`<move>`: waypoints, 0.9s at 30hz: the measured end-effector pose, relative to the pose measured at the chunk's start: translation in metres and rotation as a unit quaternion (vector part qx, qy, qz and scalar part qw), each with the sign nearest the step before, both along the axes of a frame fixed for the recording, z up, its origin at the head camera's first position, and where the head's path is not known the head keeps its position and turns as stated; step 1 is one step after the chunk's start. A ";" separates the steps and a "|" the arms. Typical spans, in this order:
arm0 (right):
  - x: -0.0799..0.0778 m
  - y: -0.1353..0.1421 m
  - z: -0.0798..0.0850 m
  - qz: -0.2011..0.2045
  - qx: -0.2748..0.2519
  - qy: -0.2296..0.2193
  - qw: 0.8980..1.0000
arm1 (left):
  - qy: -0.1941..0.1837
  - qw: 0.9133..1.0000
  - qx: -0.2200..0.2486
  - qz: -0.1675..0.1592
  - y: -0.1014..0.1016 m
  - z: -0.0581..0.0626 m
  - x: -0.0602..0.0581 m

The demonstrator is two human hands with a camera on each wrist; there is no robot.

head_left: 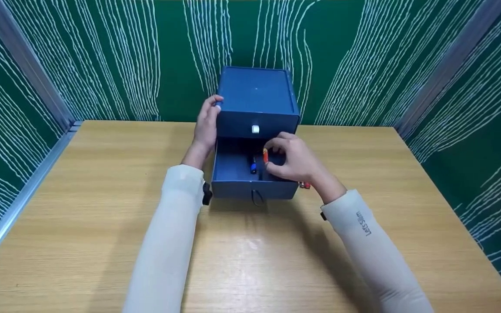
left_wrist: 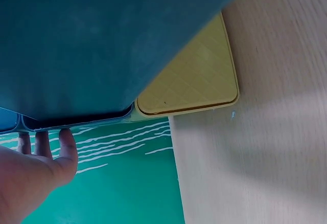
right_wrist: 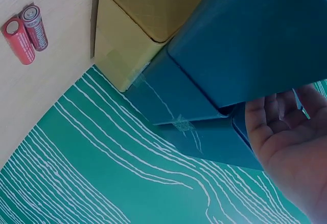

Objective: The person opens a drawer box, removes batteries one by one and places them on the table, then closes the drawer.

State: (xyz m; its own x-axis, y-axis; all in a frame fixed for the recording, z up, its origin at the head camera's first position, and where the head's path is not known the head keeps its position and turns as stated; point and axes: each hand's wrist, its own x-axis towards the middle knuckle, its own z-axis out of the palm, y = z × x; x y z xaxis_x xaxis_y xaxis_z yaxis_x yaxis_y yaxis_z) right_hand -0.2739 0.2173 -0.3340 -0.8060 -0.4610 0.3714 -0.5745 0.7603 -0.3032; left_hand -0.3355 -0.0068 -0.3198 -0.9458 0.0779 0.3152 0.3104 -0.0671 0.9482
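Note:
A dark blue drawer unit (head_left: 255, 91) stands on the table with its upper drawer front closed, bearing a white knob (head_left: 255, 129). Below it, an open drawer (head_left: 233, 190) with a dark cord loop juts forward. My left hand (head_left: 207, 126) rests against the unit's left side, fingertips (left_wrist: 66, 137) touching its edge. Above the open drawer, my right hand (head_left: 296, 157) pinches a small red-orange battery (head_left: 265, 156) with a yellow end between thumb and fingers. A small blue-and-black cylinder (head_left: 253, 167) lies inside. In the right wrist view, the held battery is mostly hidden.
Two red batteries (right_wrist: 26, 34) lie side by side on the wooden table (head_left: 115, 195), right of the open drawer. A tan section (left_wrist: 196, 70) forms the unit's bottom. Green walls (head_left: 189, 56) with white lines enclose the table's back and sides.

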 end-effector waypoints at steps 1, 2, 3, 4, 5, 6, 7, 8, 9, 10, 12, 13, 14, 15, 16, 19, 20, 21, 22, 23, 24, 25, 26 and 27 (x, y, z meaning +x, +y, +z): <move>0.001 0.001 0.000 -0.002 -0.001 0.001 1.000 | 0.001 1.000 -0.002 0.000 0.000 0.000 0.000; 0.001 0.002 0.001 -0.005 0.000 0.004 1.000 | 0.003 1.000 -0.004 0.001 0.000 0.000 0.000; 0.001 0.003 0.001 -0.008 0.001 0.007 1.000 | 0.005 1.000 -0.007 0.001 0.000 0.001 0.001; 0.002 0.004 0.001 -0.010 0.002 0.009 1.000 | 0.006 1.000 -0.009 0.002 0.000 0.001 0.001; 0.002 0.004 0.001 -0.011 0.002 0.012 1.000 | 0.007 1.000 -0.010 0.002 0.001 0.001 0.001; 0.002 0.005 0.001 -0.012 0.002 0.012 1.000 | 0.007 1.000 -0.010 0.002 0.001 0.000 0.001; 0.002 0.006 0.001 -0.013 0.002 0.012 1.000 | 0.005 1.000 -0.011 0.002 0.001 0.000 0.000; 0.002 0.006 0.001 -0.013 0.002 0.012 1.000 | 0.005 1.000 -0.010 0.001 0.001 0.000 0.000; 0.003 0.007 0.001 -0.013 0.003 0.012 1.000 | 0.004 1.000 -0.008 0.001 0.000 0.000 0.000; 0.003 0.007 0.001 -0.014 0.004 0.011 1.000 | 0.004 1.000 -0.005 -0.001 0.000 -0.001 -0.001; 0.003 0.007 0.000 -0.014 0.006 0.010 1.000 | 0.003 1.000 0.000 -0.003 0.000 -0.003 -0.004; 0.003 0.007 0.000 -0.015 0.006 0.010 1.000 | 0.003 1.000 0.001 -0.004 0.000 -0.005 -0.006; 0.003 0.008 0.000 -0.016 0.007 0.010 1.000 | 0.004 1.000 0.003 -0.004 0.000 -0.007 -0.008; 0.004 0.008 0.000 -0.015 0.007 0.010 1.000 | 0.006 1.000 0.004 -0.003 -0.001 -0.009 -0.010; 0.004 0.008 -0.001 -0.016 0.005 0.009 1.000 | 0.008 1.000 0.006 -0.002 0.000 -0.011 -0.013; 0.004 0.009 -0.001 -0.017 0.002 0.009 1.000 | 0.014 1.000 0.007 0.002 0.000 -0.015 -0.019; 0.004 0.010 -0.001 -0.018 0.001 0.009 1.000 | 0.016 1.000 0.009 0.003 0.000 -0.016 -0.020; 0.004 0.010 -0.001 -0.018 0.000 0.010 1.000 | 0.017 1.000 0.010 0.003 0.000 -0.017 -0.021; 0.004 0.010 -0.001 -0.020 -0.001 0.010 1.000 | 0.019 1.000 0.010 0.003 0.000 -0.017 -0.021; 0.005 0.011 -0.001 -0.022 -0.001 0.011 1.000 | 0.018 1.000 0.010 0.002 0.000 -0.017 -0.021; 0.005 0.011 0.000 -0.023 -0.003 0.011 1.000 | 0.016 1.000 0.009 0.003 0.000 -0.018 -0.021; 0.005 0.012 0.000 -0.024 -0.005 0.010 1.000 | 0.014 1.000 0.009 0.003 -0.001 -0.018 -0.021; 0.006 0.012 0.001 -0.026 -0.006 0.009 1.000 | 0.013 1.000 0.008 0.003 -0.001 -0.018 -0.021; 0.006 0.013 0.001 -0.028 -0.006 0.008 1.000 | 0.012 1.000 0.006 0.003 -0.001 -0.018 -0.021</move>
State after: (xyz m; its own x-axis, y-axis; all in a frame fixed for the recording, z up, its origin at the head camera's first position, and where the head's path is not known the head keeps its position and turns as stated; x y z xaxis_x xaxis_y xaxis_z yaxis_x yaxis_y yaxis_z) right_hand -0.2674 0.2303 -0.3328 -0.8240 -0.4107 0.3903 -0.5364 0.7873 -0.3040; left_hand -0.3567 -0.0074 -0.3377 -0.9384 0.0674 0.3388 0.3337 -0.0765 0.9396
